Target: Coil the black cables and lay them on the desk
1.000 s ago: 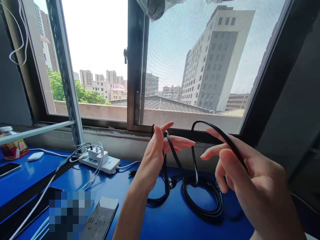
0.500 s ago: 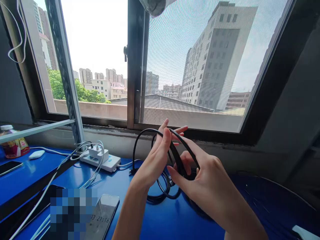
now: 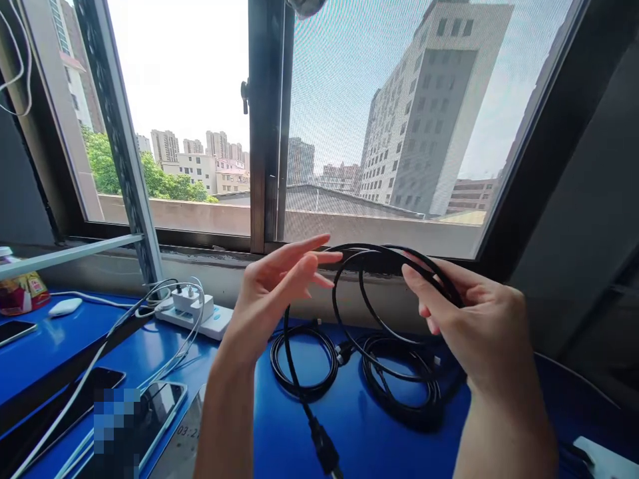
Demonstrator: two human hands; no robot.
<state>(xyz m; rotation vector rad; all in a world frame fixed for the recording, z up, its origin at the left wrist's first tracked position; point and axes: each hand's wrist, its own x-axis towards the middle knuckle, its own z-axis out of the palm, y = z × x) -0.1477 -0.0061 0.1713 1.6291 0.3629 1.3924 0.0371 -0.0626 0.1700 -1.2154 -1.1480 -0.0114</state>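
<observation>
My right hand (image 3: 484,313) is closed around a loosely looped black cable (image 3: 354,247), thumb across the loops, above the blue table. To its left, my left hand (image 3: 284,286) is open with its fingers stretched toward the loops. One length of the cable passes behind the left hand and hangs below it, ending in a black plug (image 3: 325,447) with a metal tip. Underneath, a coiled black cable (image 3: 303,392) lies on the table. A thicker black coil (image 3: 399,412) lies below my right hand.
A white power strip (image 3: 219,324) with plugged-in adapters stands at the left near the window wall. Phones (image 3: 167,399) and white cables lie at the front left. A metal shelf post (image 3: 120,146) rises before the window. A white object (image 3: 604,459) lies at the lower right.
My hands have moved apart, the left one leftward and the right one rightward and up with the cable loops. The hanging plug and the coils on the table now show between them.
</observation>
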